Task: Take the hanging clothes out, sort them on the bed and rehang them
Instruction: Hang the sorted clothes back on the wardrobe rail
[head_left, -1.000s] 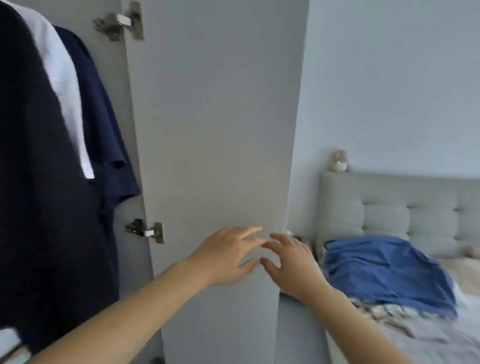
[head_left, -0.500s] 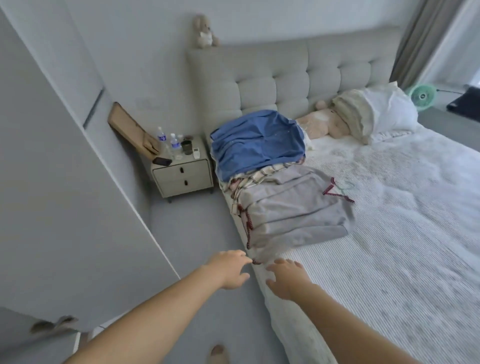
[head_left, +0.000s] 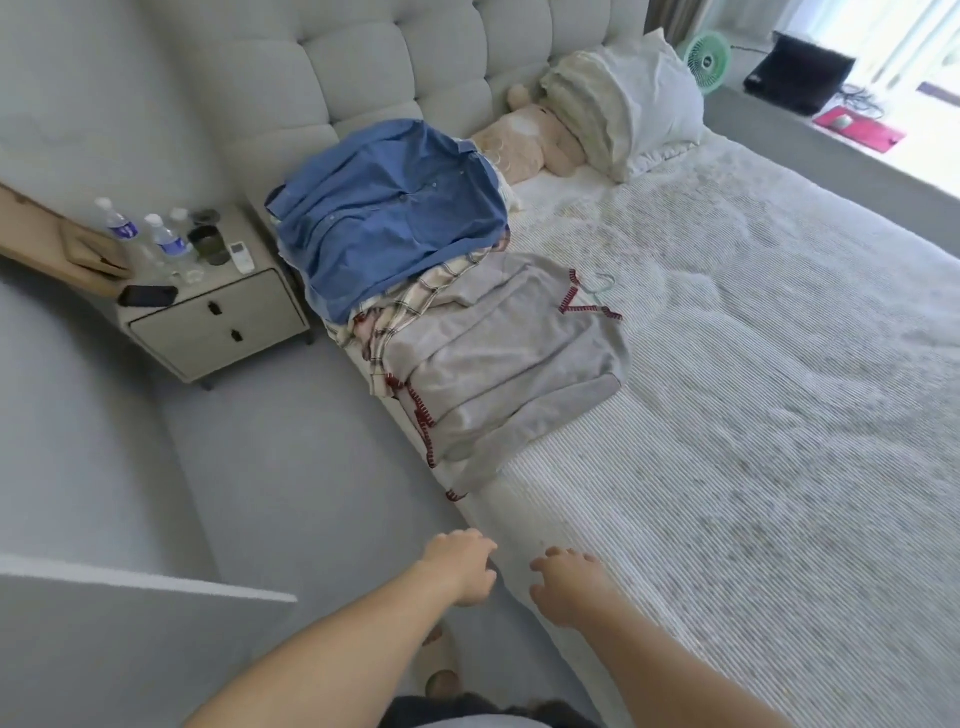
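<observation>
Both hands reach forward at the near edge of the bed (head_left: 779, 467), and neither holds anything. The left hand (head_left: 460, 569) hangs over the grey floor just beside the mattress edge, its grip released, with fingers loosely bent. The right hand (head_left: 569, 584) hovers over the striped white bedcover, fingers spread and slightly curved, its grip released too.

The clothes lie in a pile along the left side of the bed, well ahead of the hands. A blue shirt (head_left: 389, 218) is on top at the headboard end, and it partly covers a plaid garment (head_left: 400, 312). A grey garment with red stitched trim (head_left: 498, 364) overlaps the plaid one and reaches closest to the hands; one corner hangs over the mattress edge. A pale green hanger (head_left: 602, 286) shows just beside the grey garment's far edge.

Beyond the pile, a plush bear (head_left: 519, 140) lies against the tufted headboard (head_left: 415, 57), its head under a white pillow (head_left: 639, 98). Left of the bed stands a nightstand (head_left: 218, 322) with water bottles (head_left: 140, 234), a remote (head_left: 242, 255) and a dark phone (head_left: 148, 296) on top.
</observation>
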